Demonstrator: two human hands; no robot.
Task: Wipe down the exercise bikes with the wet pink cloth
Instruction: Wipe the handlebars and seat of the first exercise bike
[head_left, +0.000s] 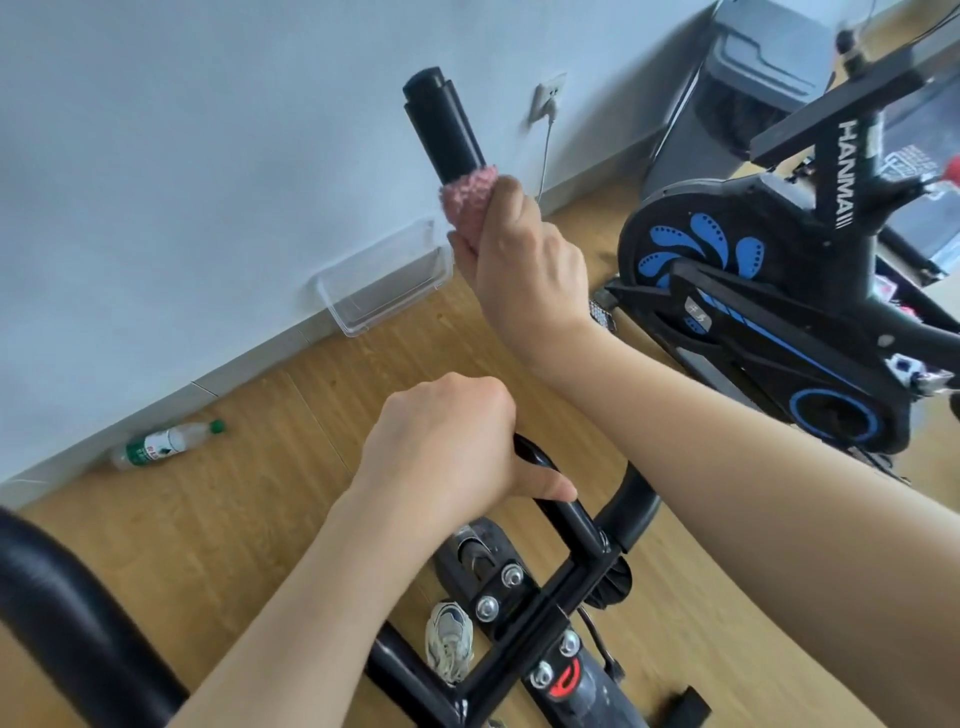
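I stand over a black exercise bike. Its upright handlebar grip (441, 124) rises at top centre. My right hand (519, 260) is closed around the pink cloth (465, 200), which is wrapped around the lower part of that grip. My left hand (447, 447) grips the inner loop of the handlebar (566, 512) below. The handlebar clamp with bolts (524, 597) and the bike's frame lie under my arms. Another padded handlebar end (62, 618) sits at the lower left.
A second black and blue exercise bike (769, 291) stands at the right. On the wooden floor by the wall lie a plastic bottle (166, 444) and a clear plastic tray (387, 283). A wall socket with a cable (545, 101) is behind. A shoe (449, 639) is below.
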